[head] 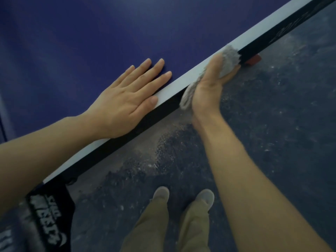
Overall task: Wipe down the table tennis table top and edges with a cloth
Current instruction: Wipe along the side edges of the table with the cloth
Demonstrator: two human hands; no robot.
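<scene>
Wiping the side edge now, judging by the layout. Fluffy grey cloth point(228, 60) sits right of centre in the frame, wrapped over the white border stripe point(181, 83) and the black side edge point(169, 104) of the dark blue table tennis worktop point(72, 42). Right hand point(209, 86) gripping that cloth, thumb on top over the stripe, fingers curled under and against the black face, a loose tail of cloth trailing out towards the wrist. Left hand point(127, 99) flat and open on the blue surface at middle left, fingers straight and spread, holding nothing, just beside the stripe. Best done by keeping the cloth folded round the corner so top lip and vertical face get wiped in one pass. Steady pressure from thumb and fingers together, sliding along the edge line towards the upper right of the frame, where faint lettering point(292, 28) shows on the black face. Worth tucking the trailing tail in first, since it could drag or slip off. Small reddish block point(253, 60) just beyond the cloth under the edge; likely a snag point, so ease round it. Left hand useful as a brace, following along. Dusty dark floor point(272, 124) below, grey shoes point(183, 195) at bottom centre, black cover with white print point(49, 211) at lower left.
</scene>
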